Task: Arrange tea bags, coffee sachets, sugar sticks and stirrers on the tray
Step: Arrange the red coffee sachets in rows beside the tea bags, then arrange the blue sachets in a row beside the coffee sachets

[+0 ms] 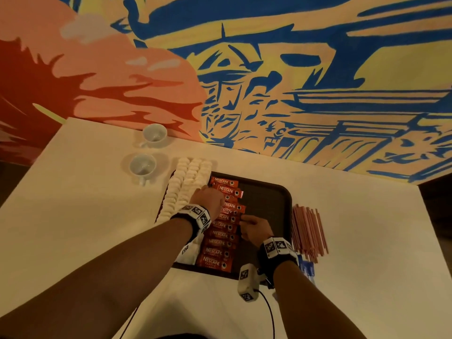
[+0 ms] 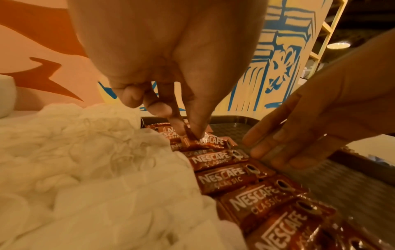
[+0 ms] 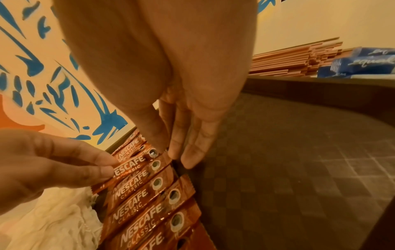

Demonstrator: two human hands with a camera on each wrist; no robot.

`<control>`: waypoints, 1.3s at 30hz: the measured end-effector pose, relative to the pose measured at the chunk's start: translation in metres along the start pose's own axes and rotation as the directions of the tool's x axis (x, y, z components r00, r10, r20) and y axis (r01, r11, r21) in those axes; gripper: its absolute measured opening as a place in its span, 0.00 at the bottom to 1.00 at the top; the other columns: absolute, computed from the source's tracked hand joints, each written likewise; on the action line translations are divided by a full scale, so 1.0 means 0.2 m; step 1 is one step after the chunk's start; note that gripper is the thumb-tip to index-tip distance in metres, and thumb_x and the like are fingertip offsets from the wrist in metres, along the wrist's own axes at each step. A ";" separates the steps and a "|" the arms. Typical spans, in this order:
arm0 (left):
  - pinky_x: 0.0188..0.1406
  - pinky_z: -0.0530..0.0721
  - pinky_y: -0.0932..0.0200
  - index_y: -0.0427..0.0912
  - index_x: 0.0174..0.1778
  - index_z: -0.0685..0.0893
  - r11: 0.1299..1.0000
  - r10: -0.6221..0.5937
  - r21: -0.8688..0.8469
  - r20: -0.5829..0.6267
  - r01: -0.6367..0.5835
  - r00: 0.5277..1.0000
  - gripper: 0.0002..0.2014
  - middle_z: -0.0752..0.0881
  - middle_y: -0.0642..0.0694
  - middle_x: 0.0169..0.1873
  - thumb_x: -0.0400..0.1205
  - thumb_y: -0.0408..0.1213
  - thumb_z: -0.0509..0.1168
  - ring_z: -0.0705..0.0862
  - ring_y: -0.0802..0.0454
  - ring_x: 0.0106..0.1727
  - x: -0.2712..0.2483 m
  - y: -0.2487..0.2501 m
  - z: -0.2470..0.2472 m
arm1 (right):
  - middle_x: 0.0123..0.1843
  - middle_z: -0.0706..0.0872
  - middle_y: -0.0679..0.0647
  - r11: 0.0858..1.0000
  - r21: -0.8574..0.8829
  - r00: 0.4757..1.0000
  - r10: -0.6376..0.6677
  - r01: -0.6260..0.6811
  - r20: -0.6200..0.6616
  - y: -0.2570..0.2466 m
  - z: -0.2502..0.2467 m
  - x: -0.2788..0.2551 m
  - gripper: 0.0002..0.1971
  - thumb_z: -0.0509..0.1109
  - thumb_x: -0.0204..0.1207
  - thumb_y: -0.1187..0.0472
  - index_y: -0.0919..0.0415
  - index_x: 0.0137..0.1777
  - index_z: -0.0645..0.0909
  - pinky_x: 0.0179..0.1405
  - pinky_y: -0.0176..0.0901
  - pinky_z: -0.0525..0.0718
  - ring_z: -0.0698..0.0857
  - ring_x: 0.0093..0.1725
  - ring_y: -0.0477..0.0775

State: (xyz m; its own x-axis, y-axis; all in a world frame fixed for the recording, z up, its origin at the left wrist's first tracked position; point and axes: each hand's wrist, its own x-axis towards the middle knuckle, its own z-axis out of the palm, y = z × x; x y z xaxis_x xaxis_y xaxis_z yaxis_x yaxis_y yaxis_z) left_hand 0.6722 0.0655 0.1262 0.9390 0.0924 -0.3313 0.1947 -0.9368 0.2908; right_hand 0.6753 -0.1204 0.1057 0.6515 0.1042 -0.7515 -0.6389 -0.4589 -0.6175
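A dark brown tray (image 1: 269, 204) holds a column of red Nescafe coffee sachets (image 1: 220, 241) beside rows of white tea bags (image 1: 186, 182). My left hand (image 1: 212, 199) pinches the left end of one coffee sachet (image 2: 209, 142) in the upper part of the column, between thumb and fingertip. My right hand (image 1: 247, 220) is open, and its straight fingers (image 3: 186, 155) touch the right ends of the sachets near that spot. The right half of the tray (image 3: 288, 169) is bare. The tea bags (image 2: 85, 160) lie just left of the sachets.
A pile of reddish stirrers (image 1: 308, 231) lies on the white table right of the tray, with blue sugar sticks (image 1: 307, 269) in front of it. Two white cups (image 1: 154, 135) (image 1: 142, 166) stand at the back left. A white tagged device (image 1: 247, 282) with a cable sits at the tray's front edge.
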 end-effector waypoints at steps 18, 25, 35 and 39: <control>0.49 0.77 0.70 0.54 0.57 0.86 0.891 0.070 -0.440 -0.107 -0.111 0.992 0.07 0.85 0.61 0.51 0.85 0.42 0.67 0.81 0.66 0.50 -0.41 0.15 -0.06 | 0.57 0.90 0.47 0.891 -0.166 0.889 -0.443 0.423 -0.113 0.23 -0.61 -0.47 0.09 0.70 0.85 0.58 0.41 0.59 0.84 0.60 0.48 0.86 0.88 0.57 0.50; 0.52 0.80 0.69 0.57 0.55 0.87 0.878 0.131 -0.474 0.114 -0.062 0.985 0.07 0.84 0.63 0.49 0.85 0.41 0.69 0.82 0.67 0.51 -0.73 0.33 0.13 | 0.50 0.91 0.51 0.929 -0.216 0.913 -0.345 0.299 -0.218 0.65 -0.92 -0.66 0.07 0.72 0.83 0.61 0.47 0.56 0.86 0.53 0.50 0.87 0.90 0.52 0.57; 0.57 0.83 0.55 0.51 0.65 0.83 0.982 0.101 -0.186 0.451 -0.018 0.887 0.18 0.87 0.50 0.55 0.82 0.53 0.69 0.85 0.51 0.55 -0.89 0.77 0.58 | 0.77 0.70 0.56 0.718 -0.686 0.984 -0.176 0.117 -0.017 0.94 -0.80 -0.68 0.43 0.82 0.71 0.50 0.51 0.83 0.64 0.74 0.56 0.76 0.73 0.75 0.63; 0.47 0.87 0.47 0.50 0.35 0.79 0.990 0.037 -0.140 0.437 0.028 0.899 0.17 0.88 0.42 0.43 0.78 0.60 0.68 0.88 0.41 0.46 -0.88 0.92 0.68 | 0.78 0.67 0.57 0.520 -0.834 0.954 -0.298 0.187 0.028 0.98 -0.76 -0.63 0.38 0.77 0.77 0.51 0.51 0.83 0.63 0.73 0.58 0.77 0.70 0.75 0.64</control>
State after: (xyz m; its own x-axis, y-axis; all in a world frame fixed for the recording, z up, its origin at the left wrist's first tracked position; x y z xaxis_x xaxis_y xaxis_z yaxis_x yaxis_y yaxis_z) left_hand 0.5032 -0.1699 0.1157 0.7270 -0.0990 -0.6794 0.2585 -0.8773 0.4044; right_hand 0.5316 -0.3578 0.1146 0.8007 0.2607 -0.5394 0.1306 -0.9547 -0.2675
